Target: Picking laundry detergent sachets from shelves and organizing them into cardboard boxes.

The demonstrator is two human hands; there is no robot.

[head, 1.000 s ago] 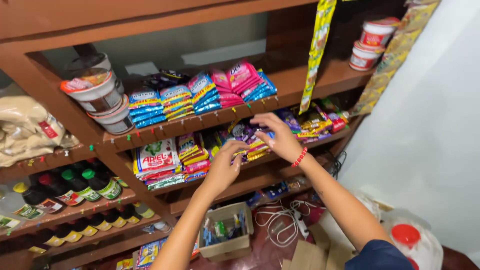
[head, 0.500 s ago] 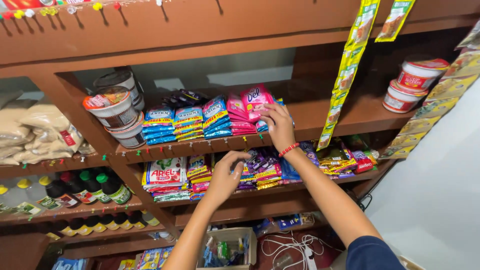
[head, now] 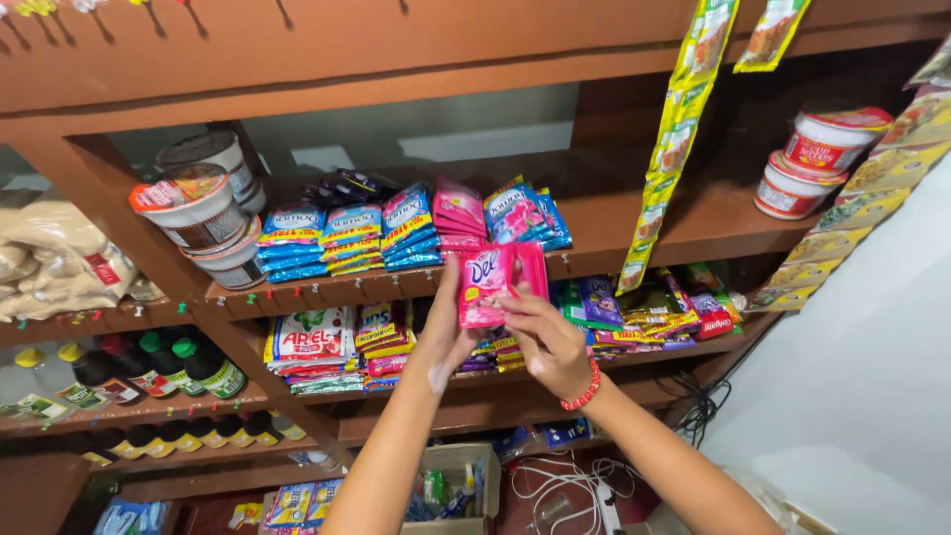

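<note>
I've got a strip of pink sachets [head: 492, 284] up in front of the shelves now, held between both hands; half a second ago the right hand was up at the pink stack on the upper shelf and the left was down at the middle shelf's packets, so the strip has come off that stack and into the open. The left hand [head: 446, 342] pinches its left edge, thumb along the front, fingers behind. The right hand [head: 550, 342], with a red bead bracelet [head: 584, 389] on its wrist, grips the lower right corner from below, fingers closed on it. As I read it, the strip is freed and both hands are now working on it, not on the shelf.

Just behind it, the pink stack [head: 459, 213] sits on the upper shelf [head: 594, 260] between blue sachet piles [head: 352, 236]. To the left stand stacked noodle cups [head: 198, 213]. Lower left, green-capped bottles [head: 173, 365]. A yellow hanging strip [head: 666, 149] dangles to the right, and below lies a cardboard box [head: 451, 485].
</note>
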